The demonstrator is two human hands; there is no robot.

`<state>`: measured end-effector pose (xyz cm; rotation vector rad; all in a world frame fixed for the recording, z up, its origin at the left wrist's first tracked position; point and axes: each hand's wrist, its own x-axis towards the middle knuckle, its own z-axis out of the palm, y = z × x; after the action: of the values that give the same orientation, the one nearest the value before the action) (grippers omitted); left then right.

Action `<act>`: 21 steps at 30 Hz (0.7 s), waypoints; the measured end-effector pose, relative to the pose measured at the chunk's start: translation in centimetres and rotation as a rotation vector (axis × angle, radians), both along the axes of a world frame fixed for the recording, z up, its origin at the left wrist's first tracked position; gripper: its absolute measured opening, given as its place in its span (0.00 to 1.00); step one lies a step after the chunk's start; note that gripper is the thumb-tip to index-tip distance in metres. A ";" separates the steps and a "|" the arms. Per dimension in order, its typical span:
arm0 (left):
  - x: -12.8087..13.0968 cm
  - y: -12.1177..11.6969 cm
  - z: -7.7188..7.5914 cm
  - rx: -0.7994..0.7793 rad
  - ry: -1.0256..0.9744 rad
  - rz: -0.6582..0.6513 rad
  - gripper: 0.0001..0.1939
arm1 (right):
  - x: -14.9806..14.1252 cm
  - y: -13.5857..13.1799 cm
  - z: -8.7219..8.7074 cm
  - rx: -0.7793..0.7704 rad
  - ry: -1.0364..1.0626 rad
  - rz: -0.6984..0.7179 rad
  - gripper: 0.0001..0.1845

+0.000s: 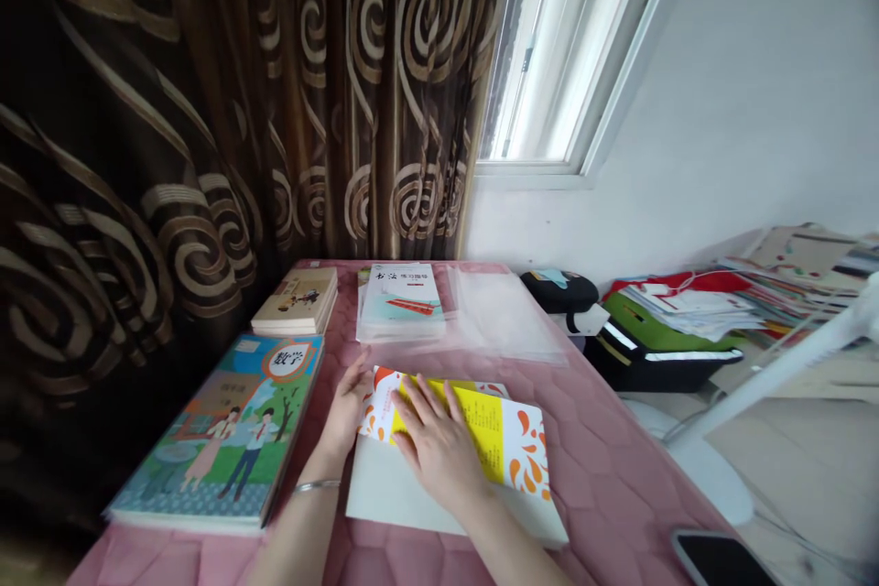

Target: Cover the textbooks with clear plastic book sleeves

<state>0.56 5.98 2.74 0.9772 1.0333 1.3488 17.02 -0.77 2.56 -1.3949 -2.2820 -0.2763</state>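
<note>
A book or booklet point(526, 449) with a yellow, white and orange leaf-patterned paper lies before me, a plain pale lower part showing beneath the printed band. My right hand point(436, 444) rests flat on the yellow area, fingers spread. At the book's left edge, my left hand point(349, 407) stands on its side with fingers stretched out, touching or very near the edge. A silver bangle circles the left wrist. To the left lies a blue and green mathematics textbook point(226, 439) with cartoon figures, on top of a stack.
Small tan books point(295, 300), a stack of white calligraphy books point(402, 298) and clear plastic sheets point(504, 311) lie at the back of the pink quilted table cover point(604, 494). A phone point(718, 558) is at front right. A white lamp point(714, 476) and a paper pile point(783, 279) stand beyond.
</note>
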 end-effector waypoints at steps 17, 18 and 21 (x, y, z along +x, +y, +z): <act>0.0 0.0 -0.9 0.036 -0.040 -0.146 0.46 | 0.5 1.1 1.2 -0.066 0.022 0.061 0.22; 0.0 0.1 -1.0 0.035 -0.041 -0.136 0.45 | 0.8 1.3 1.5 -0.069 0.028 0.082 0.21; 0.2 0.3 -1.4 0.043 -0.070 -0.106 0.44 | 2.4 2.1 2.7 -0.072 0.053 0.114 0.20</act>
<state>0.71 6.25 1.39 0.9956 0.8916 1.3131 19.42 1.29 5.25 -1.2845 -2.3385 -0.1210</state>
